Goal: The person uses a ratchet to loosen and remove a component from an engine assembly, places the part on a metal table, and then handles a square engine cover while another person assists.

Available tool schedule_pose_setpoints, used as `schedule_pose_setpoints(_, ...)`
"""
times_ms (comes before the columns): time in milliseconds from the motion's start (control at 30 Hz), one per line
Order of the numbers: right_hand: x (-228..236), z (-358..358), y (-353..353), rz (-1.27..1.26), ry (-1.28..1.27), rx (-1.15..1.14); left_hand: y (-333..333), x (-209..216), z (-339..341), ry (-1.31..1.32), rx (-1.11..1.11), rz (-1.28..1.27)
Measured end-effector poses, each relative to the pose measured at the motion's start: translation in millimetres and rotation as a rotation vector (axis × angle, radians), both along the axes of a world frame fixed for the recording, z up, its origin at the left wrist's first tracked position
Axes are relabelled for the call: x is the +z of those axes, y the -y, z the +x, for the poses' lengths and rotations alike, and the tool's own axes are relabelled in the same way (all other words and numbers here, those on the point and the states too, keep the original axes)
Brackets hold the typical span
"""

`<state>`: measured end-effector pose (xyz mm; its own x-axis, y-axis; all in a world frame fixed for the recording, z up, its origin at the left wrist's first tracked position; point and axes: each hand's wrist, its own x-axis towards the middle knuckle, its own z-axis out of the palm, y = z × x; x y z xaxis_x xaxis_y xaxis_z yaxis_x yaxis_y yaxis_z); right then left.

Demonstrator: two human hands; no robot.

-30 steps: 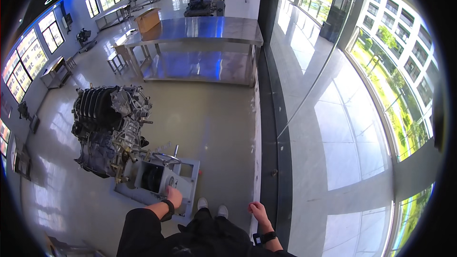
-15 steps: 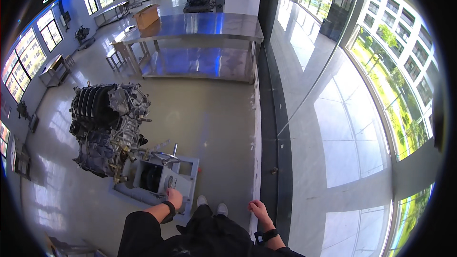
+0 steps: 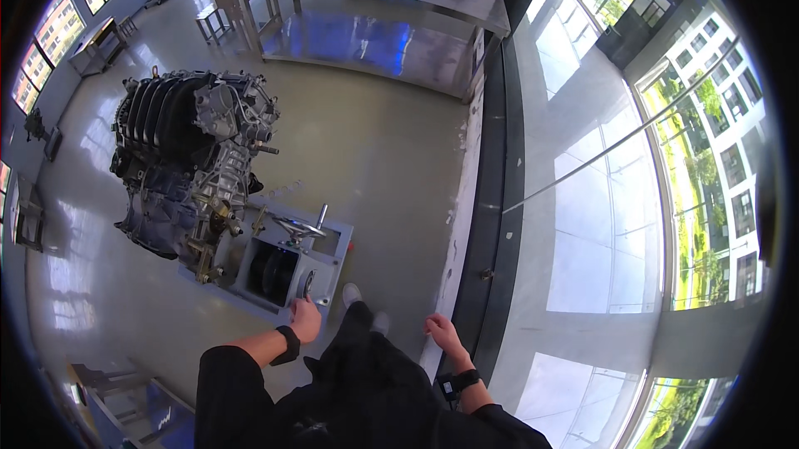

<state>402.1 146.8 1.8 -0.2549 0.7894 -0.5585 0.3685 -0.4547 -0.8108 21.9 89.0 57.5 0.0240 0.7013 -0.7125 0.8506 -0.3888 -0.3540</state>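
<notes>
Low in front of my body, my left hand [image 3: 305, 321] is closed at the near edge of a grey engine stand [image 3: 338, 243]. It is right beside the round metal fitting [image 3: 308, 284] on the stand's box. Whatever is in its fingers, if anything, is hidden. A handwheel [image 3: 300, 229] with an upright handle sits on the far side of the box. An engine [image 3: 196, 158] with a black ribbed manifold is mounted on the stand's left. My right hand [image 3: 444, 332] is held out at my right, fingers curled, touching nothing visible.
A long steel workbench [image 3: 366, 41] with a lower shelf stands beyond the engine. A dark wall base [image 3: 487, 224] and glass run along my right. A stool [image 3: 211, 24] is near the bench's left end; another metal-framed piece [image 3: 141, 407] is at lower left.
The view has tipped downward and turned, so the engine and bench sit higher. My feet have shifted relative to the stand. My left hand stays close to the stand's round fitting.
</notes>
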Motion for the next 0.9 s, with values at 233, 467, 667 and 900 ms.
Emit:
schedule_pose_setpoints(233, 70, -57, -74, 0.107, 0.054, 0.163, -26, 23, -9, -0.025, -0.090, -0.035)
schedule_pose_setpoints(467, 73, -80, -99, 0.041, 0.084, 0.240, -25, 20, -11, 0.079, 0.046, 0.003)
schedule_pose_setpoints(667, 72, -88, -117, 0.074, 0.123, 0.368, -16, 23, -6, 0.208, 0.270, 0.053)
schedule_pose_setpoints(900, 52, -72, -155, 0.053, 0.085, 0.390, -10, 27, 3, 0.301, 0.532, 0.094)
